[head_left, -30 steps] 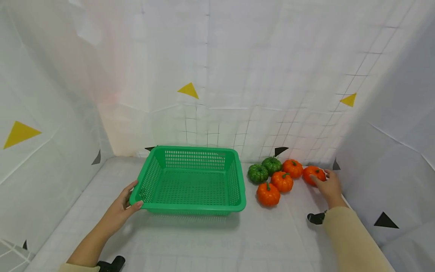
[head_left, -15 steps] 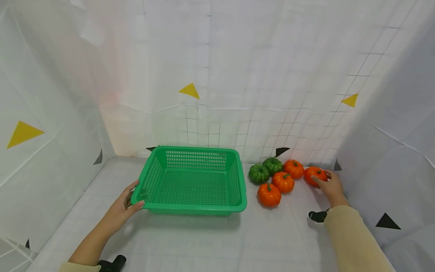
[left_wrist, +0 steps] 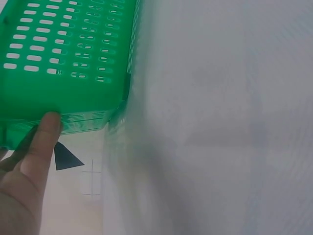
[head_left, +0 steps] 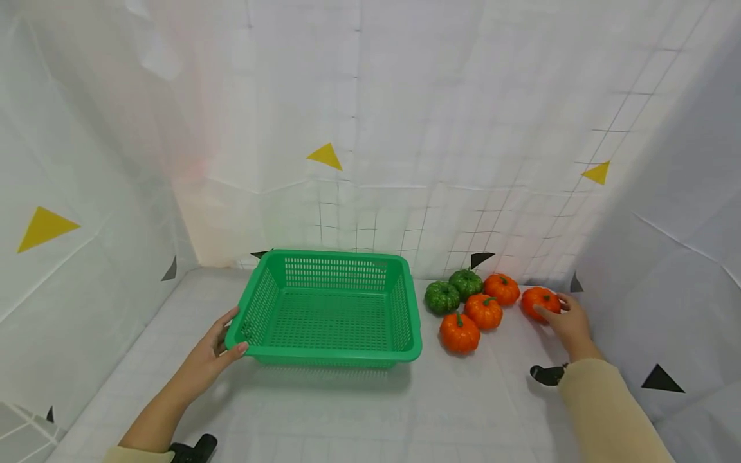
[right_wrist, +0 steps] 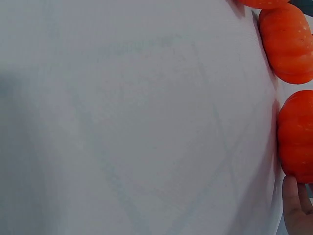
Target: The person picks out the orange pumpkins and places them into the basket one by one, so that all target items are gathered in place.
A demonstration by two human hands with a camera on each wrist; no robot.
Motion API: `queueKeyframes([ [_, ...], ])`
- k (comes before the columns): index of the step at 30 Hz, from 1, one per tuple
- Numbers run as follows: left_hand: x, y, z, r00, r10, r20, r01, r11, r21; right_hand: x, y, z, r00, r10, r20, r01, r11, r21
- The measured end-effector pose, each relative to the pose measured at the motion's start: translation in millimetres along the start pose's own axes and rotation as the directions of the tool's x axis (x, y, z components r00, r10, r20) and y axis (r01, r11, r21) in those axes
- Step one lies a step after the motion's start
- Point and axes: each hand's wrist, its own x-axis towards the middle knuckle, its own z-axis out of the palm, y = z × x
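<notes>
At the left of the head view, my left hand point(head_left: 204, 361) holds the front left corner of a green slotted plastic basket point(head_left: 323, 355). Its thumb lies at the front rim and its fingers along the left side; in the left wrist view one digit presses on the basket's outer wall point(left_wrist: 58, 95). The basket has nothing in it. My right hand point(head_left: 572, 326) grips the rightmost orange mini pumpkin point(head_left: 538, 302), thumb in front and fingers at its right side. That pumpkin point(right_wrist: 297, 139) shows at the edge of the right wrist view, its underside close to the white surface.
Between the basket and my right hand sit three more orange pumpkins, the front one point(head_left: 460, 334) nearest me, and two green ones, one point(head_left: 442, 298) closest to the basket. White sheeted walls point(head_left: 370, 128) enclose the white table point(head_left: 347, 418) at the back and sides.
My right hand and its pumpkin have shifted slightly right and toward me, widening the gap to the neighbouring pumpkin. The left hand and basket hold their place; the head view drifts a little.
</notes>
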Motion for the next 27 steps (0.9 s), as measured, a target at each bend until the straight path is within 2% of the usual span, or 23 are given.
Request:
queueKeyframes([
  [5, -0.3, 0.5, 0.2, 1.000, -0.005, 0.003, 0.005, 1.000, -0.006, -4.8, -0.3, -1.1, 0.999, 0.041, -0.019, -0.040, 0.999, 0.022],
  [10, -0.1, 0.4, 0.5, 1.000, -0.007, 0.000, 0.007, 1.000, -0.012, -13.3, -2.4, -2.5, 0.998, 0.047, -0.048, -0.045, 0.998, 0.034],
  [14, 0.0, 0.7, 0.1, 1.000, -0.014, 0.006, 0.014, 1.000, -0.010, -24.6, -7.8, -7.2, 0.998, 0.030, -0.063, -0.028, 0.999, 0.034],
  [20, 0.1, -1.4, -2.0, 1.000, -0.012, 0.017, 0.012, 1.000, -0.009, -37.1, -17.3, -15.5, 0.996, -0.051, -0.075, 0.051, 0.999, 0.006],
  [27, 0.5, -2.7, -2.2, 0.999, -0.028, 0.025, 0.028, 0.999, -0.020, -52.7, -30.4, -20.7, 0.998, -0.023, -0.063, 0.024, 1.000, 0.018],
])
